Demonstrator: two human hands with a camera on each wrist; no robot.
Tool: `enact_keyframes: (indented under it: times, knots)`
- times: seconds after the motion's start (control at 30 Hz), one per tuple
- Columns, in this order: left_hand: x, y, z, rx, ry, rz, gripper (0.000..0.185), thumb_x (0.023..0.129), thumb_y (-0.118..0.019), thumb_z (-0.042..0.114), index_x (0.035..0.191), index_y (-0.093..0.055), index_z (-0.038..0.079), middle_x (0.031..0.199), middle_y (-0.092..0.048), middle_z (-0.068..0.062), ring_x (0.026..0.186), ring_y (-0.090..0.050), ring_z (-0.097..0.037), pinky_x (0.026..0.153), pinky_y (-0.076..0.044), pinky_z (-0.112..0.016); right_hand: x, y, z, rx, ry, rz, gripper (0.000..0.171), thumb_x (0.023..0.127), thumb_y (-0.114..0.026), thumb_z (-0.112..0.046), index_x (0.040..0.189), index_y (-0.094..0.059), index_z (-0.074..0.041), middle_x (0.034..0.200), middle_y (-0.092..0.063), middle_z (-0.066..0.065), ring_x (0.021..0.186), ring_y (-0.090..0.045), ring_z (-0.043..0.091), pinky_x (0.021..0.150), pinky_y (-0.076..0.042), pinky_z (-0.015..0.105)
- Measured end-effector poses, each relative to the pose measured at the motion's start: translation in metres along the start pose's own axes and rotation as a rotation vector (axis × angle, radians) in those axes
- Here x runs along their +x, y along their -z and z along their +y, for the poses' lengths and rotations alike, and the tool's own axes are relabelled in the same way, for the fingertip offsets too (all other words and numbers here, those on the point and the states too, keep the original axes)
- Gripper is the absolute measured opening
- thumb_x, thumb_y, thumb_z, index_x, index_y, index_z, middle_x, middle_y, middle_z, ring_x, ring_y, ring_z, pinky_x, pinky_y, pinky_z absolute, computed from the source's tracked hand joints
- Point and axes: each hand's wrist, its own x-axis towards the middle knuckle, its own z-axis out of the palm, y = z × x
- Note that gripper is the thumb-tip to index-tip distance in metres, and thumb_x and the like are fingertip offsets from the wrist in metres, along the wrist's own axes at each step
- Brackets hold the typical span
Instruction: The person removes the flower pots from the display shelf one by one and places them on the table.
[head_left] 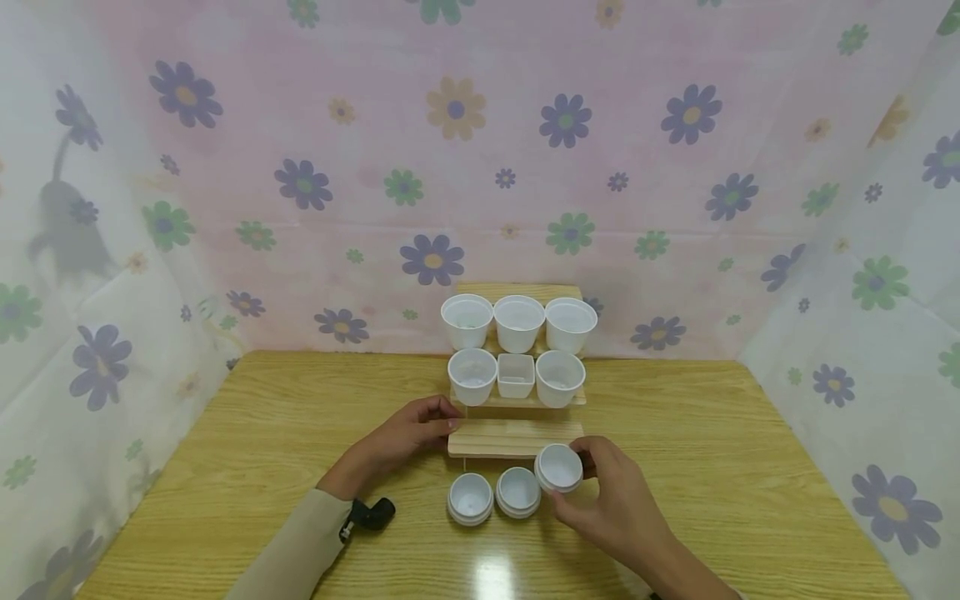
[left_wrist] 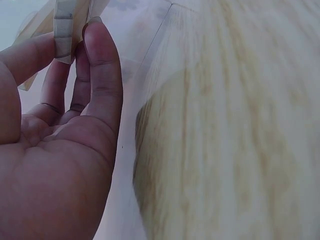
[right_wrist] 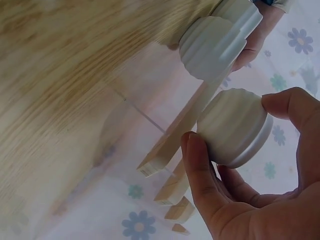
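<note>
Pot [head_left: 559, 467] pinched in right hand [head_left: 607, 500], near bottom step | left hand [head_left: 408, 433] grips rack [head_left: 514, 437] | six pots shelved, two on table [head_left: 675, 433] remain.

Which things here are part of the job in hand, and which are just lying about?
In the job:
right hand holding a small white pot
left hand on the wooden stepped stand
two small pots on the table
six white cups on the stand

Lying about:
flowered cloth backdrop
wooden table
</note>
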Motion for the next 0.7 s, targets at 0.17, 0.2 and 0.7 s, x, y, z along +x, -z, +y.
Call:
enact_keyframes:
  times: [0.17,0.2,0.7]
  knots:
    - [-0.0001,0.0000,0.0002,-0.013,0.010,0.004,0.026,0.108,-0.065,0.021,0.123,-0.063,0.001,0.127,-0.064,-0.010,0.113,-0.061,-0.023,0.095,-0.057,-0.037,0.0002,0.0008,-0.0001,-0.007,-0.032,-0.020,0.058,0.071,-0.097,-0.012,0.117,-0.062,-0.002,0.105,-0.067,0.002,0.089,-0.068,0.015,0.076,-0.061,0.027]
    - [0.0000,0.0000,0.0002,-0.015,0.011,0.005,0.026,0.108,-0.065,0.022,0.123,-0.063,0.001,0.127,-0.064,-0.010,0.114,-0.061,-0.023,0.095,-0.057,-0.037,0.0003,0.0009,-0.0001,-0.007,-0.041,-0.024,0.057,0.071,-0.097,-0.011,0.116,-0.062,-0.002,0.104,-0.066,0.002,0.089,-0.068,0.015,0.076,-0.060,0.026]
    - [-0.0003,-0.0007,0.0007,-0.023,0.007,0.003,0.025,0.108,-0.065,0.021,0.123,-0.063,0.001,0.124,-0.064,-0.011,0.113,-0.062,-0.023,0.095,-0.057,-0.037,0.0015,0.0030,-0.0031,-0.003,-0.206,-0.134,0.049,0.072,-0.095,-0.008,0.109,-0.062,-0.005,0.098,-0.063,0.000,0.088,-0.066,0.019,0.076,-0.059,0.025]
